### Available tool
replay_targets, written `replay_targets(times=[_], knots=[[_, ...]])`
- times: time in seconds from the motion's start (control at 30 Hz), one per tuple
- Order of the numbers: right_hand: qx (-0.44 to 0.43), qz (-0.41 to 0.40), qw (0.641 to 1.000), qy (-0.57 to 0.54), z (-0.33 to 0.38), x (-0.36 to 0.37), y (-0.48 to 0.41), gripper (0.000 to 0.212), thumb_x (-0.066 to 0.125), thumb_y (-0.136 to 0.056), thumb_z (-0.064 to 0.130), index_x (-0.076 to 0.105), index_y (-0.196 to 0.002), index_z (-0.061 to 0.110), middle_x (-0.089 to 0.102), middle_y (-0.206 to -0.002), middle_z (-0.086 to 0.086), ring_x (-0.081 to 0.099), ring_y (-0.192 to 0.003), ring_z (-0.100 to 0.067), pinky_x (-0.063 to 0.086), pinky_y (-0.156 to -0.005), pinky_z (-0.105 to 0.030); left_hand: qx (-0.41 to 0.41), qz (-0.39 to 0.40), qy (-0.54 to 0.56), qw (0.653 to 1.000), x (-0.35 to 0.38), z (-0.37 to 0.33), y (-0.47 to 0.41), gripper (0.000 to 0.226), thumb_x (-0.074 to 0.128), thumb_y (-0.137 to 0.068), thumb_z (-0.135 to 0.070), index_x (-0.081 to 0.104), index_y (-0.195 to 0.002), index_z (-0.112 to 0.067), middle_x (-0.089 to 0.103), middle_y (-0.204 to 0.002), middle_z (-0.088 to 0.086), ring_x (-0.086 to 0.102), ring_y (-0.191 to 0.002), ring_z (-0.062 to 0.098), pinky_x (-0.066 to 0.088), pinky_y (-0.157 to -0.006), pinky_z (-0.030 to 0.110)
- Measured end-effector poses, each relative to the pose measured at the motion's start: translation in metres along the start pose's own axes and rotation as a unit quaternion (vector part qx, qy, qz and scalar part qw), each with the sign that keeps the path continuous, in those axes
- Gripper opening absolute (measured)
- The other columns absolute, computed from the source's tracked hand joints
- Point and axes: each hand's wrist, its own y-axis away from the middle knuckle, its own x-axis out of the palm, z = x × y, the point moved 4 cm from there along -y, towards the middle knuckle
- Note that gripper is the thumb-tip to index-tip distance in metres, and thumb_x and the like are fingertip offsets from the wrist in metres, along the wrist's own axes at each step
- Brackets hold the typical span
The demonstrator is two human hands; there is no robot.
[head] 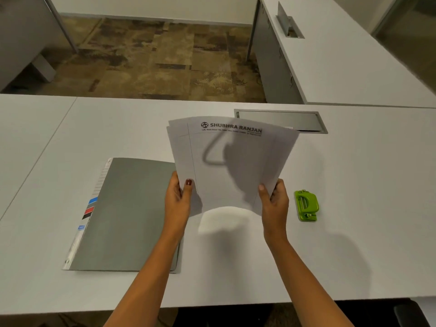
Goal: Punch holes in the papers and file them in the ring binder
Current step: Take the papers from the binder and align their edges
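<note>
A loose stack of white letterhead papers (226,161) is held up above the white desk (354,208), slightly fanned and bowed. My left hand (178,197) grips the stack's lower left edge and my right hand (274,199) grips its lower right edge. The grey ring binder (127,215) lies shut on the desk to the left, with coloured labels along its spine edge. A small green hole punch (306,205) sits on the desk just right of my right hand.
A metal cable hatch (283,119) is set into the desk behind the papers. A second white desk (342,55) with its own hatch stands at the back right. Patterned carpet lies beyond the desk's far edge.
</note>
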Motion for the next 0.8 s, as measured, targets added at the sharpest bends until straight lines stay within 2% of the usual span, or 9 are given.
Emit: replay_targets(times=[0.13, 0.2, 0.27, 0.4, 0.53, 0.6, 0.67, 0.73, 0.8], knots=[[-0.020, -0.016, 1.000, -0.002, 0.004, -0.004, 0.008, 0.023, 0.061, -0.088, 0.015, 0.050, -0.108, 0.010, 0.062, -0.101, -0.003, 0.060, -0.091, -0.014, 0.049, -0.078, -0.022, -0.001, -0.015, 0.020, 1.000, 0.007, -0.005, 0.002, 0.029, 0.049, -0.095, -0.023, 0.049, -0.118, -0.041, 0.062, -0.120, -0.006, 0.059, -0.111, 0.011, 0.048, -0.097, 0.033], [-0.008, -0.018, 1.000, -0.014, -0.001, -0.005, 0.011, 0.032, 0.062, -0.085, 0.020, 0.049, -0.115, 0.014, 0.061, -0.109, -0.002, 0.060, -0.097, -0.013, 0.050, -0.083, -0.023, -0.005, -0.014, 0.014, 1.000, 0.009, -0.002, 0.003, 0.025, 0.049, -0.095, -0.026, 0.050, -0.115, -0.041, 0.063, -0.115, -0.006, 0.061, -0.108, 0.012, 0.050, -0.095, 0.036], [0.003, -0.019, 1.000, -0.017, -0.004, -0.005, 0.012, 0.031, 0.060, -0.089, 0.017, 0.049, -0.118, 0.022, 0.062, -0.113, 0.000, 0.060, -0.104, -0.014, 0.050, -0.087, -0.021, -0.016, -0.011, 0.010, 1.000, 0.012, 0.002, 0.005, 0.024, 0.048, -0.095, -0.026, 0.051, -0.116, -0.036, 0.063, -0.115, -0.004, 0.062, -0.106, 0.012, 0.051, -0.094, 0.038], [0.004, -0.035, 0.999, -0.017, 0.000, -0.003, 0.014, 0.030, 0.053, -0.093, 0.013, 0.046, -0.119, 0.026, 0.060, -0.114, 0.001, 0.058, -0.104, -0.012, 0.050, -0.083, -0.011, -0.026, -0.018, 0.005, 0.999, 0.019, 0.000, 0.008, 0.034, 0.047, -0.096, -0.025, 0.051, -0.128, -0.014, 0.064, -0.118, 0.005, 0.063, -0.106, 0.017, 0.052, -0.093, 0.039], [-0.017, -0.047, 0.999, -0.008, 0.004, -0.007, 0.016, 0.026, 0.059, -0.090, 0.014, 0.049, -0.114, 0.020, 0.062, -0.107, 0.003, 0.060, -0.096, -0.006, 0.049, -0.080, -0.012, -0.017, -0.030, 0.000, 0.999, 0.018, -0.002, 0.008, 0.044, 0.052, -0.090, -0.042, 0.049, -0.128, -0.020, 0.061, -0.122, 0.005, 0.059, -0.112, 0.021, 0.050, -0.096, 0.038], [-0.025, -0.044, 0.999, 0.008, 0.002, -0.010, 0.016, 0.022, 0.061, -0.088, 0.018, 0.051, -0.107, 0.017, 0.064, -0.103, -0.003, 0.060, -0.091, -0.011, 0.048, -0.078, -0.014, -0.011, -0.029, -0.014, 0.999, 0.016, -0.001, 0.007, 0.039, 0.054, -0.091, -0.037, 0.048, -0.125, -0.017, 0.061, -0.118, 0.011, 0.059, -0.106, 0.023, 0.050, -0.092, 0.028], [-0.019, -0.043, 0.999, 0.012, 0.000, -0.011, 0.016, 0.017, 0.061, -0.089, 0.017, 0.052, -0.103, 0.022, 0.064, -0.102, -0.004, 0.060, -0.091, -0.012, 0.048, -0.077, -0.012, -0.005, -0.030, -0.019, 0.999, 0.015, -0.003, 0.007, 0.027, 0.051, -0.094, -0.023, 0.049, -0.119, -0.011, 0.058, -0.106, 0.021, 0.057, -0.090, 0.023, 0.048, -0.078, 0.014], [-0.014, -0.041, 0.999, 0.012, 0.001, -0.009, 0.016, 0.019, 0.058, -0.091, 0.015, 0.052, -0.103, 0.027, 0.064, -0.102, 0.001, 0.060, -0.094, -0.009, 0.049, -0.077, -0.009, 0.000, -0.023, -0.007, 1.000, 0.016, -0.004, 0.008, 0.027, 0.050, -0.095, -0.020, 0.051, -0.122, -0.013, 0.063, -0.109, 0.011, 0.061, -0.093, 0.016, 0.049, -0.082, 0.016], [-0.016, -0.044, 0.999, 0.015, 0.004, -0.008, 0.016, 0.021, 0.057, -0.091, 0.015, 0.052, -0.109, 0.024, 0.063, -0.105, 0.003, 0.059, -0.097, -0.008, 0.049, -0.079, -0.008, 0.000, -0.021, 0.006, 1.000, 0.017, -0.005, 0.009, 0.030, 0.049, -0.096, -0.019, 0.052, -0.125, -0.014, 0.065, -0.113, -0.002, 0.063, -0.102, 0.010, 0.051, -0.085, 0.021]])
